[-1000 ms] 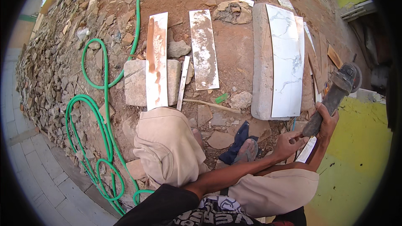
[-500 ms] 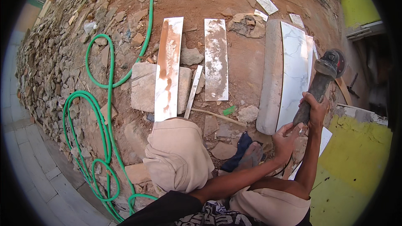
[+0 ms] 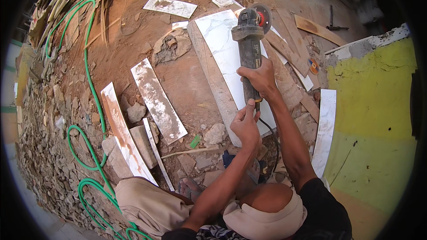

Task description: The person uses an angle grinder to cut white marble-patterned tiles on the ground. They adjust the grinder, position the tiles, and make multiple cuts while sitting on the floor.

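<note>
A dark angle grinder [image 3: 249,49] points away from me, its toothed disc [image 3: 263,18] at the far end. My right hand [image 3: 261,78] is wrapped round the grinder's body, thumb across the top. At the rear end, my left hand [image 3: 245,124] pinches the grinder near where the black cord [image 3: 277,144] comes out. The cord hangs down between my arms. Beneath the grinder lies a white marbled tile [image 3: 218,35], resting on a long grey-brown block [image 3: 207,69]. The disc is above the tile's far right edge; a gap between them is hard to judge.
Two dirt-smeared tile strips [image 3: 159,100] [image 3: 124,126] and a narrow strip [image 3: 158,153] lie to the left. Green hose [image 3: 89,84] loops over rubble. Loose boards [image 3: 318,30] and a small orange disc [image 3: 313,66] lie right, near a yellow-green wall [image 3: 371,102].
My view has swung right, so the ground pieces appear shifted left and tilted. The grinder has come from beside the marbled tile's right edge to over it, still in both hands.
</note>
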Demonstrator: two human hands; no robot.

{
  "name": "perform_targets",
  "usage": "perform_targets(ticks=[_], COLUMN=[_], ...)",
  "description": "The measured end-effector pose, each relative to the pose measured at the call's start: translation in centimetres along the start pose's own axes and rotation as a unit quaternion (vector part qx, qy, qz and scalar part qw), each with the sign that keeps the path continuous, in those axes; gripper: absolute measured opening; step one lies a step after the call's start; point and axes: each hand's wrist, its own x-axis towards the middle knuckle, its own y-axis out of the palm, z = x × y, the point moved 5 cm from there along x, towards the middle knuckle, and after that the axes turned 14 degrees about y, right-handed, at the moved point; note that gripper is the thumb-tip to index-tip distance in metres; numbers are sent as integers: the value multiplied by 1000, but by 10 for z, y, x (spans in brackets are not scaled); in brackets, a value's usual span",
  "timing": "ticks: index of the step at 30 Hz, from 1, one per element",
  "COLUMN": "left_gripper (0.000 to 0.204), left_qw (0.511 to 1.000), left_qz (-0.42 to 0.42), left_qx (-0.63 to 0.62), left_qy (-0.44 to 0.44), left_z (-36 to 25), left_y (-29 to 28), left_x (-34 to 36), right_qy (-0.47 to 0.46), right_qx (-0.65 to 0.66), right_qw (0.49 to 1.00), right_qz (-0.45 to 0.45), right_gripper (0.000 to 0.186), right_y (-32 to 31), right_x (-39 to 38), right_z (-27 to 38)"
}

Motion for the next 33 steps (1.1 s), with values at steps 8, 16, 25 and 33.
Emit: perform_targets(ticks=[8, 16, 25, 33], left_gripper=[43, 117, 131, 120], left_qw=[998, 603, 439, 425], left_qz=[56, 391, 471, 441], left_qx=[34, 555, 658, 671], left_qy=[14, 418, 390, 418], left_z=[1, -7, -1, 7], left_y=[7, -18, -17, -23], left_x=[25, 17, 7, 12], right_qy=[-22, -18, -3, 4], right_qx=[-140, -229, -191, -183], right_qw=[989, 973, 981, 982], right_qz=[-35, -18, 35, 38], right_gripper=[45, 45, 36, 40], right_y=[13, 45, 71, 77], right_x=[37, 84, 122, 139], right_z=[6, 35, 47, 46])
